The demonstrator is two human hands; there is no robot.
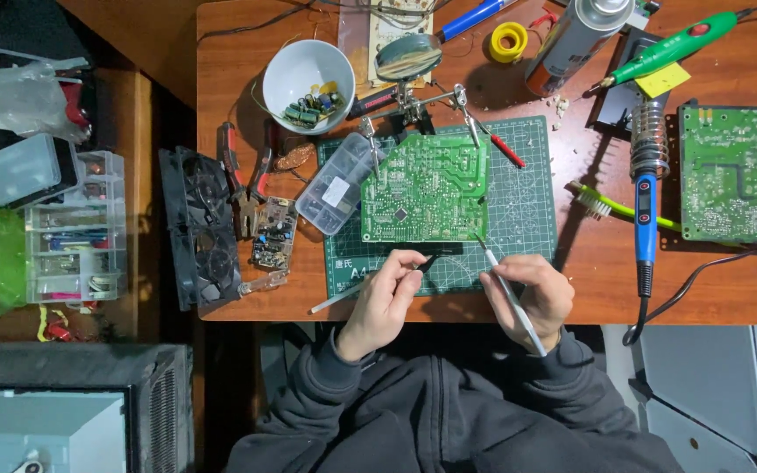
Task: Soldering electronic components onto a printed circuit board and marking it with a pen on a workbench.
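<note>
Left hand (385, 298): fingers pinched on a thin white-handled tool with a dark tip (370, 285), lying slantwise over the mat's near edge.
Right hand (532, 298): fingers clenched round a slim white-and-grey metal probe (508, 296), tip aimed at the board's lower right corner.
Board: flat green rectangular circuit board (427, 188), speckled with solder dots, clipped in a metal helping-hand stand (413, 103) over a green gridded cutting mat (523, 210).
Counter: glossy reddish wooden counter (247, 298).
Nearby: clear plastic compartment box (336, 186) left of the board; round white ceramic bowl of small parts (307, 74) behind it; blue soldering iron in a coiled wire holder (647, 188) to the right.
</note>
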